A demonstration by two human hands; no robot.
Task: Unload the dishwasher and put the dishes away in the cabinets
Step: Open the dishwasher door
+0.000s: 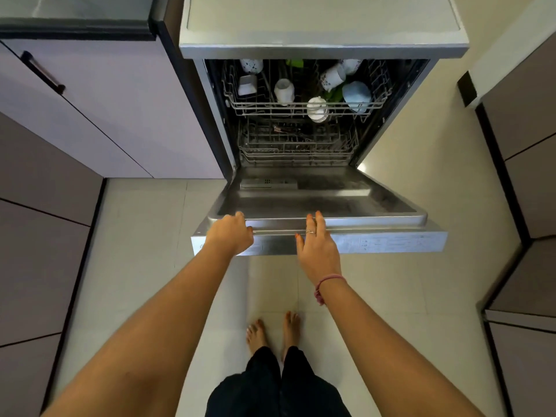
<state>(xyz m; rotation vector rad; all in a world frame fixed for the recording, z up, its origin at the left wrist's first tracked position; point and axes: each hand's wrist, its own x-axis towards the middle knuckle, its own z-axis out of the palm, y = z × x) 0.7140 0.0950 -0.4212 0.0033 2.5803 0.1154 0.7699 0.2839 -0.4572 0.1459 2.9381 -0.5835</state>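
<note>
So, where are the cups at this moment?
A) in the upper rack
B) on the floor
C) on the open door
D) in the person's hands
A: the cups sit in the upper rack inside the dishwasher, while the left hand and right hand hold none, at the door edge.

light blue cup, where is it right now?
In the head view, the light blue cup sits upside down at the right front of the dishwasher's upper rack, beside a floral white cup.

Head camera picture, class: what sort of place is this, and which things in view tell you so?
Most likely a home kitchen. An open dishwasher holds cups in its upper rack, cabinets stand beside it, and the floor is tiled.
</note>
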